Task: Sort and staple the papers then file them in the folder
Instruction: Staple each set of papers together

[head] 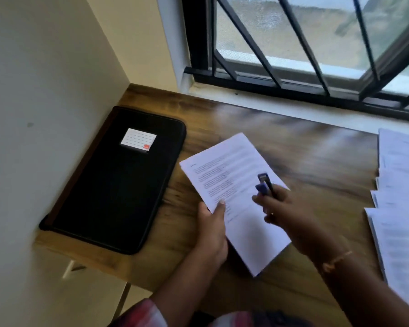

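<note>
Holding one set of papers (232,180) in the left hand (211,230) just above the counter (305,147), thumb pinching the sheet's left edge from on top, other fingers hidden beneath. Clasping a blue stapler (263,184) in the right hand (285,208), fingers (257,198) curled round its rear end, nose pointing away over the middle of the page rather than at a corner.

Judging by that, somewhere in the stapling stage, with this set either just fastened or about to be. Cannot tell which, with no staple visible at the blurred top corner. Sorted already, apparently, into several fanned stacks of paper (401,185) lying along the counter's right side, well apart from the held set. Filing not yet begun, to all appearance, given the black folder (113,185) lying shut and flat at the counter's left end, close against the wall (33,114), white label (138,140) facing up, with no sheet on it. Left to do, probably: stapling the other stacks, opening the folder, slipping every set inside.

Hard to make out: the printed text on the held page, smeared by motion blur; the count of sheets in the set; the count of stacks at right, cut off by the frame edge. Hidden too: the stapler's rear inside the hand, and part of the near counter edge under the forearms.
</note>
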The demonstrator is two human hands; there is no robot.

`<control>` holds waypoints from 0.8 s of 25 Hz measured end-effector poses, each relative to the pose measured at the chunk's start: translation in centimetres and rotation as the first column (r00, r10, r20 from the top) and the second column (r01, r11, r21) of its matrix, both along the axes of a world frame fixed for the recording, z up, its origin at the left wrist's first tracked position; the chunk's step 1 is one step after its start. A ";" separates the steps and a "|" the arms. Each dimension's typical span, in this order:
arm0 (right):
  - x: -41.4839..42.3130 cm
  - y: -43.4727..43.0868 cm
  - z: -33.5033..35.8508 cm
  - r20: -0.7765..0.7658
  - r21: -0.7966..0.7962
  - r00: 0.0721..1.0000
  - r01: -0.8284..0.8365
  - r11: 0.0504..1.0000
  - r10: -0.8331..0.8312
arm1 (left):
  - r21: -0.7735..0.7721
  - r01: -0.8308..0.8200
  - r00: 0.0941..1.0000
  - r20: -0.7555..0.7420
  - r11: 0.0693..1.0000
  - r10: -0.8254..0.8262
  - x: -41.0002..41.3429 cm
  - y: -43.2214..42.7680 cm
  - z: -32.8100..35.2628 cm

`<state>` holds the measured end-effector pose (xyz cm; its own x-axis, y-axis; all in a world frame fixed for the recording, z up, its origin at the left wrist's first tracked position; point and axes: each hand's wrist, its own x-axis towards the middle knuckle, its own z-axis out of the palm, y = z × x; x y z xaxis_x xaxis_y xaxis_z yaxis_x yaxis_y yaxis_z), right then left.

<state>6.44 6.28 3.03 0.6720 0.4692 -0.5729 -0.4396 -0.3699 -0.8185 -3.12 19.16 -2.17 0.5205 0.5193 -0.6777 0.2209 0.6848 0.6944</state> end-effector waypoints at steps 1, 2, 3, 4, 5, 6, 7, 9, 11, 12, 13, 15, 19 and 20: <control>-1.4 -1.0 -0.6 0.108 -0.075 0.994 -0.024 0.997 0.032 | -0.140 -0.103 0.994 0.005 0.985 0.105 0.5 -1.4 0.3; -2.7 -1.8 -1.4 0.221 -0.149 0.973 -0.039 0.988 0.072 | -0.252 -0.173 0.984 0.007 0.952 0.180 0.7 -2.6 0.1; -3.6 -2.3 -2.2 0.331 -0.233 0.934 -0.055 0.971 0.132 | -0.324 -0.199 0.977 0.005 0.925 0.212 0.8 -3.5 -0.3; -4.4 -2.7 -2.9 0.409 -0.310 0.888 -0.080 0.947 0.209 | -0.361 -0.190 0.979 0.004 0.913 0.205 0.8 -4.2 -0.7; -4.8 -3.4 -3.4 0.460 -0.371 0.840 -0.113 0.922 0.288 | -0.378 -0.162 0.985 0.000 0.912 0.175 0.6 -4.9 -0.9; -4.9 -4.2 -4.3 0.493 -0.409 0.791 -0.155 0.899 0.361 | -0.377 -0.134 0.990 -0.011 0.916 0.140 0.4 -5.3 -0.9; -4.9 -5.1 -5.0 0.502 -0.470 0.740 -0.201 0.860 0.447 | -0.342 -0.116 0.993 -0.029 0.933 0.112 0.1 -5.4 -0.8; -4.6 -6.5 -6.1 0.496 -0.607 0.619 -0.255 0.753 0.609 | -0.171 -0.104 0.994 -0.049 0.980 0.097 -0.4 -4.1 -0.4; -4.4 -7.6 -6.8 0.503 -0.676 0.517 -0.264 0.688 0.693 | 0.030 -0.090 0.993 -0.071 0.995 0.092 -1.1 -1.4 0.1; -4.2 -7.9 -6.9 0.511 -0.684 0.490 -0.266 0.680 0.706 | 0.098 -0.074 0.992 -0.095 0.992 0.083 -1.5 0.2 0.1; -3.9 -8.2 -6.8 0.517 -0.682 0.474 -0.275 0.678 0.713 | 0.155 -0.029 0.991 -0.123 0.988 0.049 -2.0 1.5 0.3; -3.3 -8.5 -6.4 0.522 -0.683 0.430 -0.306 0.663 0.737 | 0.262 0.114 0.975 -0.213 0.958 -0.058 -2.7 3.9 0.6; -2.8 -8.6 -6.0 0.520 -0.719 0.351 -0.312 0.621 0.779 | 0.412 0.383 0.906 -0.343 0.827 -0.249 -2.9 6.4 0.6; -2.8 -8.4 -6.1 0.520 -0.720 0.340 -0.319 0.616 0.784 | 0.417 0.446 0.876 -0.385 0.792 -0.291 -2.9 6.4 0.5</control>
<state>3.62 -2.11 -3.04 0.5853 0.7707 -0.2519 0.6930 -0.6368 -0.3381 -6.07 25.58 -1.65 0.5631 0.6237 -0.5421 0.6263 0.1059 0.7724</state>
